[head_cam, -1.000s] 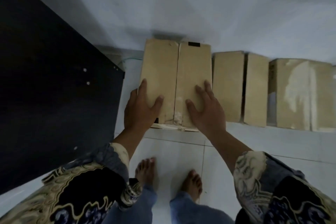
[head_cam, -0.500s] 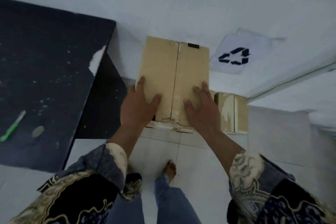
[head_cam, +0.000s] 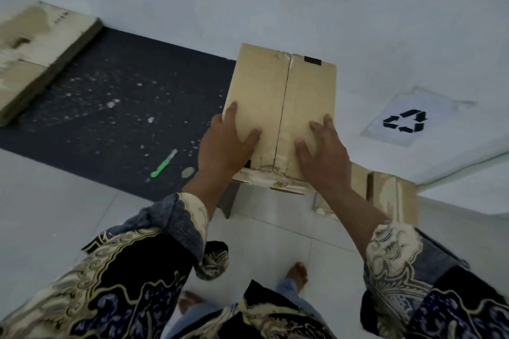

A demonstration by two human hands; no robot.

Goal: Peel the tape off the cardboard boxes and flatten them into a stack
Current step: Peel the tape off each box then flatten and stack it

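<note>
I am holding a closed cardboard box (head_cam: 283,107) up in front of me with both hands, above the tiled floor (head_cam: 55,215) and just past the right edge of the dark tabletop (head_cam: 115,107). My left hand (head_cam: 224,146) is gripping the box's near left corner, thumb lying on the top flap and fingers wrapping down the side. My right hand (head_cam: 322,154) is lying on the right flap with its fingers spread and its thumb pointing toward the centre seam. A green-handled knife (head_cam: 163,164) is lying near the tabletop's front edge, just left of my left wrist. A flattened cardboard stack (head_cam: 38,52) is sitting at the far left corner of the tabletop. More boxes (head_cam: 391,195) are standing on the floor against the wall beneath my right forearm, and a recycling sign (head_cam: 405,121) is showing on the wall to the right.
</note>
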